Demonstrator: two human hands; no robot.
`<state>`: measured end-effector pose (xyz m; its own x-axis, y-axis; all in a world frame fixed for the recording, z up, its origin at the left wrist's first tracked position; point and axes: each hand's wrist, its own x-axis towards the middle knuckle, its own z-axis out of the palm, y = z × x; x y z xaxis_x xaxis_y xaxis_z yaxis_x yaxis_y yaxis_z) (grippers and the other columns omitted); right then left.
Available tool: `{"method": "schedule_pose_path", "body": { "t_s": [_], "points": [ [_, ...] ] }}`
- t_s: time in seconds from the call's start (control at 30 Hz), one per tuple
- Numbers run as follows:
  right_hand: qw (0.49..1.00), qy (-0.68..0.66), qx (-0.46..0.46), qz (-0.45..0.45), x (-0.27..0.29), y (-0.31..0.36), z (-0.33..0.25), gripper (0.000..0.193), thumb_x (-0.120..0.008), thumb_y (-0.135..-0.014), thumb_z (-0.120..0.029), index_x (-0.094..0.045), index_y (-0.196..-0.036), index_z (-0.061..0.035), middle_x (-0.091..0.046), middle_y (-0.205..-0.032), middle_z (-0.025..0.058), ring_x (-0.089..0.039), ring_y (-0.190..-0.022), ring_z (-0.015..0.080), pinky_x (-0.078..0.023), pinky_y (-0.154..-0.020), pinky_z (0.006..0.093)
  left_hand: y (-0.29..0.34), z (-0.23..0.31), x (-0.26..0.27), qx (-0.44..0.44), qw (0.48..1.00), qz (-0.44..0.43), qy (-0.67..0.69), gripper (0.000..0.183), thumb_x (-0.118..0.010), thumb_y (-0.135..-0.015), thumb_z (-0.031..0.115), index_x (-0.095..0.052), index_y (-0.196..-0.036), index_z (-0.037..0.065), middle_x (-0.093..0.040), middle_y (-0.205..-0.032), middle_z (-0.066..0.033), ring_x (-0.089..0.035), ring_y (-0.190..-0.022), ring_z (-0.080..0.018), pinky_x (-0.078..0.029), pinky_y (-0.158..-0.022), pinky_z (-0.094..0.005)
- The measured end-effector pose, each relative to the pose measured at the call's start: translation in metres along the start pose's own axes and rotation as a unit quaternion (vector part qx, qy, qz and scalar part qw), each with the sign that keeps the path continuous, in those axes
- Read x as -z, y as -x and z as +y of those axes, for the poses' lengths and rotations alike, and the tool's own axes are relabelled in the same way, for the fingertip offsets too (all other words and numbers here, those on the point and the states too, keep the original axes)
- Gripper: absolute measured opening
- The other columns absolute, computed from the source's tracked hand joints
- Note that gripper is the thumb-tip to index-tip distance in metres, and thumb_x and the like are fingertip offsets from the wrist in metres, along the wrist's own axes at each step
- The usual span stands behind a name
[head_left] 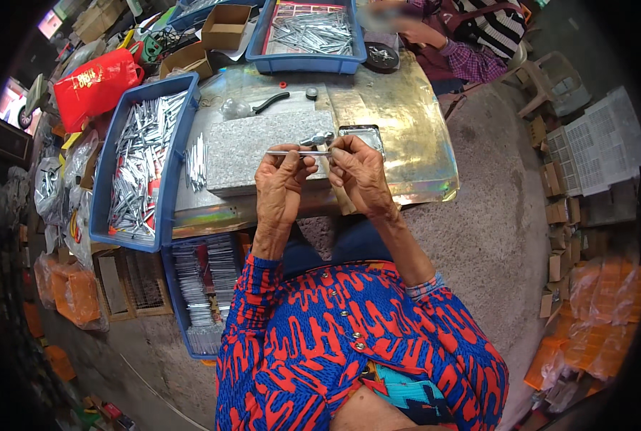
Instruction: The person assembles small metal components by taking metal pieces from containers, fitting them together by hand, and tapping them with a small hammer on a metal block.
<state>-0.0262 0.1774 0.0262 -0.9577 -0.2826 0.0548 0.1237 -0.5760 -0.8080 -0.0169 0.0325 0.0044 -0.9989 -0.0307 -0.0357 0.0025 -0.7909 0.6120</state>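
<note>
Between my two hands I hold a thin silvery metal rod [300, 153], level above a grey speckled stone slab [252, 147]. My left hand [283, 178] is closed on the rod's left part. At its right end, the fingertips of my right hand [360, 172] pinch it. Just beyond the rod, some small shiny metal pieces [317, 138] lie on the slab. A shallow dark-rimmed tray [369, 129] sits beside my right hand, partly covered by it. To the slab's left, several similar rods [197, 165] lie in a row.
Blue bins [166, 194] [307, 66] full of metal rods stand left and far. Another blue bin [204, 350] sits low, left of my lap. Black-handled pliers [271, 103] lie behind the slab. A red bag [94, 90] is far left. A co-worker's hand [422, 34] is at the far right.
</note>
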Motion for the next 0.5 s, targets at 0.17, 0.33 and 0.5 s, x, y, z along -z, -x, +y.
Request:
{"method": "schedule_pose_path", "body": {
  "t_s": [0.17, 0.33, 0.5],
  "points": [
    [0.999, -0.028, 0.029, 0.015, 0.001, -0.005, -0.001, 0.013, -0.055, -0.086, -0.008, -0.049, -0.091, 0.0028, -0.049, -0.072, 0.0012, -0.043, -0.056, 0.005, -0.039, -0.049, 0.0188, 0.012, 0.002, 0.005, 0.001, 0.998, -0.006, -0.066, 0.014, -0.058, -0.082, 0.004, -0.054, -0.094, -0.002, -0.062, -0.082, -0.0129, -0.06, -0.066, -0.0165, -0.053, -0.061, -0.026],
    [0.998, 0.061, 0.022, -0.003, 0.0, -0.016, -0.005, 0.013, -0.055, -0.086, -0.008, -0.05, -0.09, 0.0034, -0.049, -0.07, 0.0009, -0.043, -0.053, 0.0049, -0.038, -0.048, 0.0185, 0.027, -0.001, -0.006, 0.056, 0.978, -0.024, -0.199, 0.017, -0.061, -0.08, 0.006, -0.057, -0.093, -0.004, -0.063, -0.079, -0.0104, -0.061, -0.065, -0.0133, -0.052, -0.061, -0.0232],
    [0.996, 0.088, 0.009, -0.027, 0.003, -0.02, -0.001, 0.013, -0.055, -0.085, -0.009, -0.052, -0.09, 0.0028, -0.049, -0.066, 0.0, -0.043, -0.052, 0.0043, -0.038, -0.047, 0.0178, 0.028, -0.001, -0.004, 0.145, 0.974, -0.055, -0.165, 0.023, -0.062, -0.08, 0.01, -0.056, -0.097, -0.003, -0.064, -0.082, -0.0098, -0.061, -0.068, -0.0126, -0.052, -0.063, -0.0229]
  ]
}}
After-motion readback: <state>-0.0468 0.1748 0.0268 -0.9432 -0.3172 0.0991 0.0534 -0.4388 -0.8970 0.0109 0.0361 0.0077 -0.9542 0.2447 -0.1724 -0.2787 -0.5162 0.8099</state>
